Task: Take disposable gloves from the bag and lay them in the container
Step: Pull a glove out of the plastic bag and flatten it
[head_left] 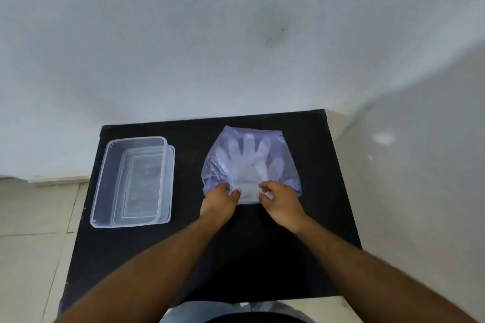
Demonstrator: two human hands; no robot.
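A thin bluish plastic bag (286, 168) lies on the black table (262, 257), right of centre. Through it I see clear disposable gloves (248, 157), their fingers pointing away from me. Both hands are at the bag's near opening. My left hand (220, 202) pinches the cuff end of the gloves at the left side of the opening. My right hand (279, 203) pinches the plastic at the right side; whether it has bag or glove I cannot tell. The clear rectangular container (103, 183) stands on the left of the table with nothing visible in it.
The container sits on what looks like its lid (171, 181), which juts out on the right. A pale wall rises behind the table. Tiled floor (31, 244) shows at the left and right. The table's near edge is close to my body.
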